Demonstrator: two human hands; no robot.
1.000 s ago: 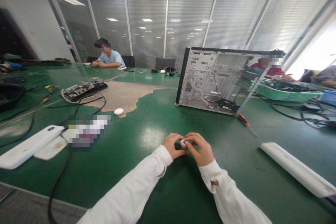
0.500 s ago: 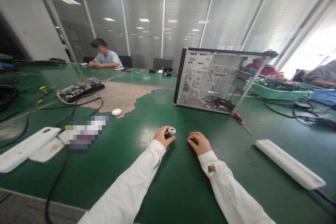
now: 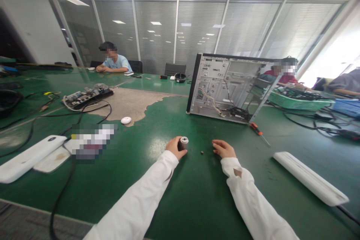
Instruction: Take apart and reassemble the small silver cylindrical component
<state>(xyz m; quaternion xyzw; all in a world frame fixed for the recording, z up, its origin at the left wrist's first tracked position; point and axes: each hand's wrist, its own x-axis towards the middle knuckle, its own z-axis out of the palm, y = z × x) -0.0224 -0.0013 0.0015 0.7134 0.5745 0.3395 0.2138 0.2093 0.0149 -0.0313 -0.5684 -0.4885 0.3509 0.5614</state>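
L hand (image 3: 176,148) curled round sm. cylinder (image 3: 184,142); R hand (image 3: 224,149) half-open, empty. Far R, green basket (image 3: 302,104) w/ dark cables (image 3: 299,93); open PC case (image 3: 213,68) w/ fan (image 3: 239,112) inside.

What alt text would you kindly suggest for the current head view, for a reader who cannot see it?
A person's left hand grips a small cylinder at a green table, while the open right hand is just right of a tiny part lying between the two hands. Beyond them stands an open computer case, with a screwdriver lying near its lower right corner.
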